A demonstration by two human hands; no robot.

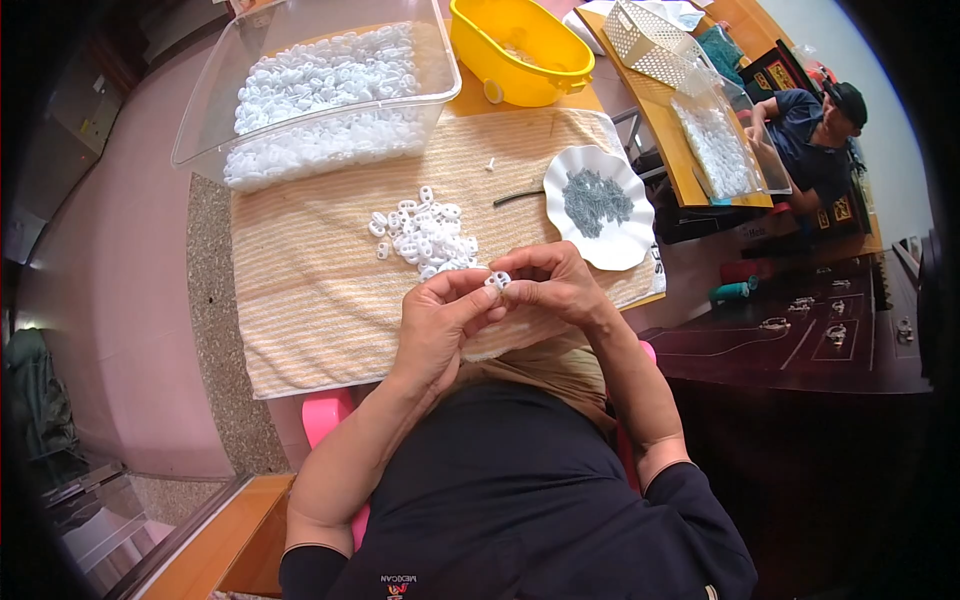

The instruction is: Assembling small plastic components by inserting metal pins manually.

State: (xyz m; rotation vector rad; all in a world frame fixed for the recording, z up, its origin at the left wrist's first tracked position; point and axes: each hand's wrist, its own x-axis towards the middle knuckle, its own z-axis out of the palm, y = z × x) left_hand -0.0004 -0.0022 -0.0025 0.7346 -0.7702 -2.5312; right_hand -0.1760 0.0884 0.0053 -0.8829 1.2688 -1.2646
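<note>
A: Who has hold of the small white piece (pixel 498 281)?

B: Both hands. The fingers of the left hand (pixel 437 318) and right hand (pixel 562 285) pinch it together, thumbs in front, just off the near right edge of the white pile (pixel 428 238).

A: How would you manage something that small?

B: Lightly, by the rim. I'd let one hand steady it and the other do the fine work, with those dark openings turned up to the eyes. Squeeze hard and I reckon it would skid away.

A: And if it does?

B: Better to work low over the striped cloth (pixel 310 285), which spreads around the pile and should stop a bounce. A little apart from the pile is wise too, or the piece gets lost among its lookalikes.

A: What about the scalloped white dish (pixel 628 252), right of the pile?

B: Mind that right elbow. The grey slivers (pixel 597 203) in it look light enough to scatter, and a dark rod (pixel 518 199) sticks out towards the pile.

A: And the clear tub (pixel 453 75)?

B: Beyond the pile, to its left, heaped with white pieces; the yellow basin (pixel 512 78) is beyond too, slightly right. Both leave the wrists room.
</note>
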